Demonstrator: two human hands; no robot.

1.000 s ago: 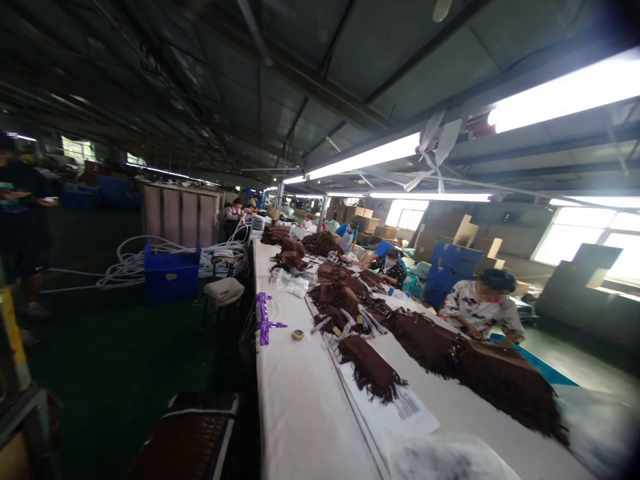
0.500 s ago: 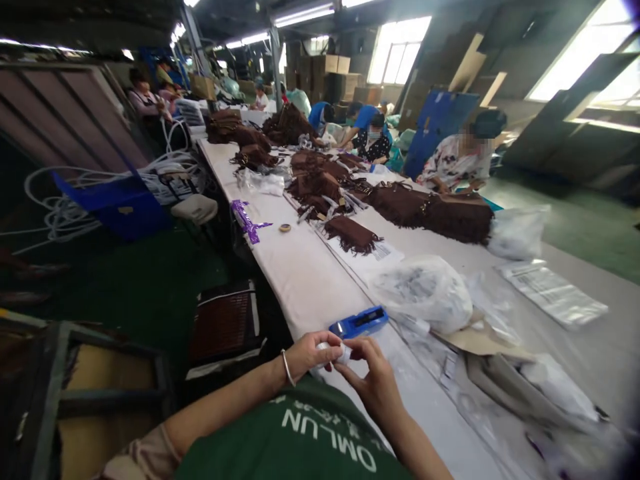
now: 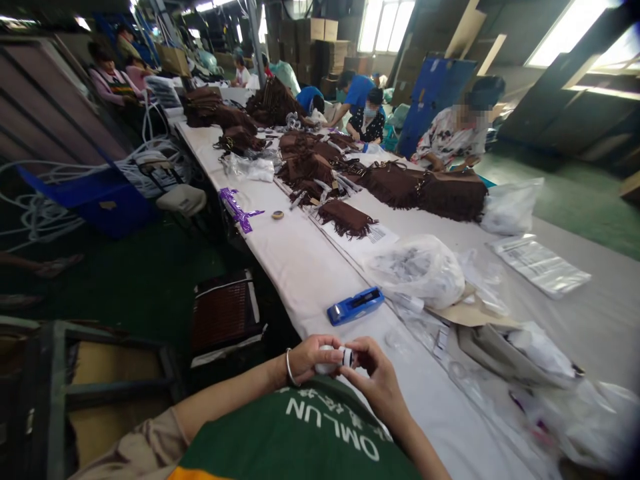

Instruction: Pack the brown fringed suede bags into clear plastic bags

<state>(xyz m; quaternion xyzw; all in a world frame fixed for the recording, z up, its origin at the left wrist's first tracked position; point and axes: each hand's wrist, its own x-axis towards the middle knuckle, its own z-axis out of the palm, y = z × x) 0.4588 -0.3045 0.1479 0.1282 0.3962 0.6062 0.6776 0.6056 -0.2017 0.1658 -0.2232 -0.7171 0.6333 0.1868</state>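
Head view: left hand (image 3: 306, 357) curled closed round small white object (image 3: 331, 362), low at 6 o'clock by the table (image 3: 300, 267) edge. Right hand (image 3: 376, 379) pinches its other end with fingertips, other fingers loosely bent. Blue tape dispenser (image 3: 355, 305) lies at 12 o'clock of the hands, plastic bag (image 3: 420, 270) at 1 o'clock.

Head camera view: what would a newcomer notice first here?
Closest in, the person's left hand and right hand pinch a small white cylinder together by the near edge of the long white table. Just beyond it lies a blue plastic tape dispenser. Farther along the table, dark brown fringed fabric pieces are heaped in a row, with other people seated beside them.
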